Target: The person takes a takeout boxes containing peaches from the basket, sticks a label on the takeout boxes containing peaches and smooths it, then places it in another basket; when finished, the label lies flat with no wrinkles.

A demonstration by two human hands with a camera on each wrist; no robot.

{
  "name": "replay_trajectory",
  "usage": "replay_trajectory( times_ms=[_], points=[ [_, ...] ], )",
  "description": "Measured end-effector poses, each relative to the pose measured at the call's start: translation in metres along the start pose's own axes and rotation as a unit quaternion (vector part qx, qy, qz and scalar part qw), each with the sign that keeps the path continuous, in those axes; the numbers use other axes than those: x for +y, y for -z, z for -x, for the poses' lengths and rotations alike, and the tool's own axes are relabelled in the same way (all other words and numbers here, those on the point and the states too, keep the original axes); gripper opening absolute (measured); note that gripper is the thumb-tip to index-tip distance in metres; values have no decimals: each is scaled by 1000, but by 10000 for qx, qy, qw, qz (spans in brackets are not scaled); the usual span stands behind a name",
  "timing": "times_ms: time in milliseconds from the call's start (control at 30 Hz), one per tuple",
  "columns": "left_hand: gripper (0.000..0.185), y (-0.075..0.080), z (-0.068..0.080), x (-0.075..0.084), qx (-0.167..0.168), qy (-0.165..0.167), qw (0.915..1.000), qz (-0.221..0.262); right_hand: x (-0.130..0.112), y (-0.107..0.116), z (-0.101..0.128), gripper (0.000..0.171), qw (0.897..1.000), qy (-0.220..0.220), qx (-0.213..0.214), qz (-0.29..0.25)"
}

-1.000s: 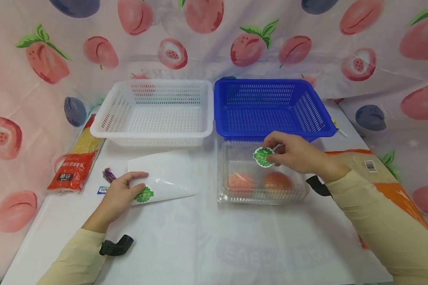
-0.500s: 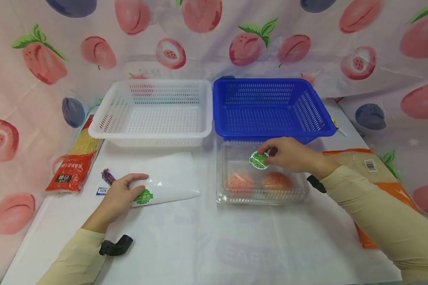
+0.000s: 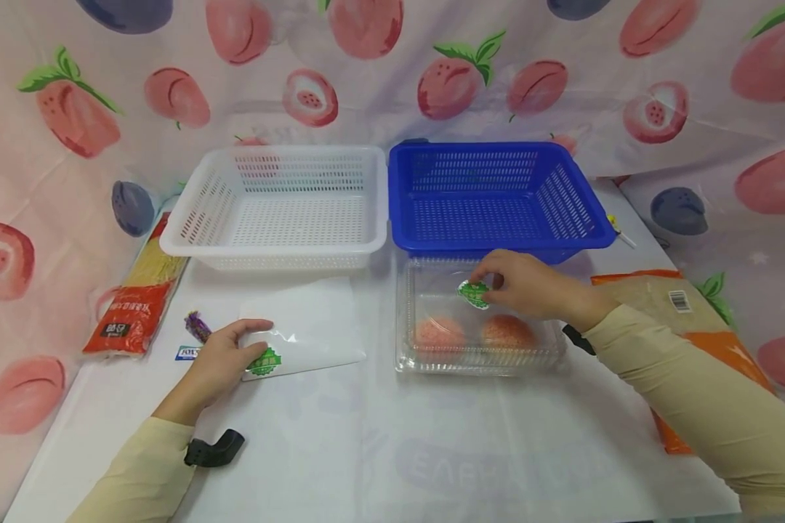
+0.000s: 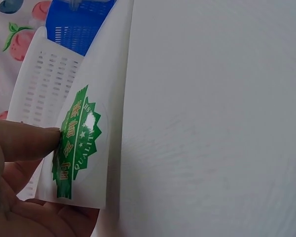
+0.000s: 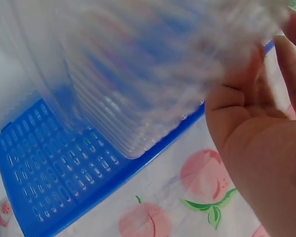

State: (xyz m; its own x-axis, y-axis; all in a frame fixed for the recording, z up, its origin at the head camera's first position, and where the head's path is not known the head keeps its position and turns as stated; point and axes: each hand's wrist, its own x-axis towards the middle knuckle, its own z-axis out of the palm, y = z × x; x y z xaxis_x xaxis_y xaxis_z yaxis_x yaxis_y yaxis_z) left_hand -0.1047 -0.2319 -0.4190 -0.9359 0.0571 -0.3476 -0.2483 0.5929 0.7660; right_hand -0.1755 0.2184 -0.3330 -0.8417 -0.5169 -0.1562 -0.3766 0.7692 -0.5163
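My right hand [image 3: 530, 287] pinches a round green-and-white sticker [image 3: 474, 294] between thumb and fingers. It is close over the lid of a clear plastic clamshell box [image 3: 425, 283], overlapping it in the head view, with the sticker tilted. Two pink round items [image 3: 440, 335] show inside the box. On the left, my left hand [image 3: 219, 363] holds the near corner of a glossy white sheet [image 3: 320, 312]. In the left wrist view the thumb lies at the edge of a green label [image 4: 79, 145] on that sheet, with the other fingers beneath it.
A white basket [image 3: 288, 250] and a blue basket [image 3: 497, 247] stand side by side at the back. A red-and-yellow packet [image 3: 134, 305] lies far left, beside a small purple wrapper [image 3: 198, 325] and a blue-and-white label [image 3: 186, 353]. An orange-and-beige bag [image 3: 700, 319] lies right.
My right hand has moved slightly left and down over the box, and the sticker has tilted flatter. My left hand stays at the sheet's corner.
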Motion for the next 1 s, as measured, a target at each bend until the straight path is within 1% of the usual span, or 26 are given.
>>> replay_trajectory(
  times_ms=[67,133,333,533,633,733,867,1000],
  points=[
    [43,0,-1,-1,4,17,10000,-34,-1,0,0,25,9998,65,67,172],
    [43,-1,-2,-1,20,13,10000,-59,-1,-1,0,24,9998,106,81,168],
    [43,-2,-3,-3,53,-1,10000,-57,0,-6,-3,17,9997,184,8,-188],
    [43,-4,-3,-4,80,-8,9999,-100,3,-13,-6,25,9994,312,149,-67],
    [43,-5,-3,-4,134,-91,9994,-307,5,-15,-5,25,9989,410,208,12],
    [44,-5,-3,-4,244,-224,9973,-653,7,-16,-4,25,9981,584,216,48],
    [47,-5,-2,0,438,-359,9927,-1067,9,-15,-1,23,9976,662,53,-211],
    [51,-4,2,8,667,-456,9882,-1299,10,-14,0,22,9953,759,-133,-591]
  ],
)
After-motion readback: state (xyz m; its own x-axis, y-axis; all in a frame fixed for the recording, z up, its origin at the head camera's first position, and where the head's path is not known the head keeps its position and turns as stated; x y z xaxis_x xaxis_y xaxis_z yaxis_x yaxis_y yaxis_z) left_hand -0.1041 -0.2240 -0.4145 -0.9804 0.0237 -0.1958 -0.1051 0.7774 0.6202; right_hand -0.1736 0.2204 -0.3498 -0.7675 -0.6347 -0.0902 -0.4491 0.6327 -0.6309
